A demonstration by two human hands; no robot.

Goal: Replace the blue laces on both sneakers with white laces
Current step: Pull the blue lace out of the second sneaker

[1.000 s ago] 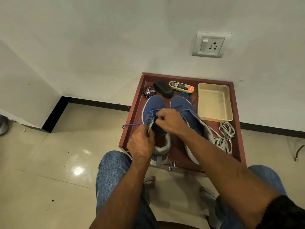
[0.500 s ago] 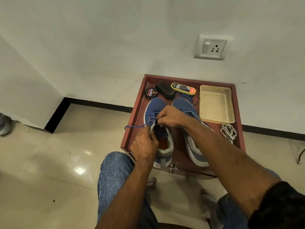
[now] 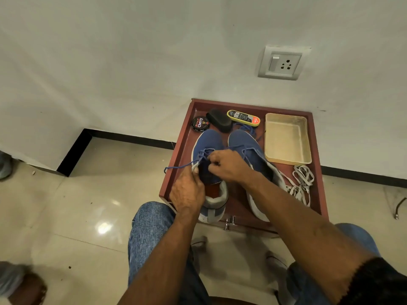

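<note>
1. Head view: your left hand (image 3: 187, 190) grips the collar of the left sneaker (image 3: 209, 172) on the red tray (image 3: 176, 172). Its fingers are clamped on the edge.
2. Your right hand (image 3: 229, 166) has slid back along the eyelets since a second ago, fingers pinching the blue lace (image 3: 180, 166), whose loose end trails left.
3. That suggests you are only starting the unlacing. The white laces (image 3: 301, 181) wait beside the right sneaker (image 3: 253, 155).

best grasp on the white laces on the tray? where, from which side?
Judging by pose: the white laces lie in a loose flat tangle on the red tray, right of the sneakers. Come from above and pinch the bunched loops at the far end with the fingers; nothing overlaps them there.
</note>
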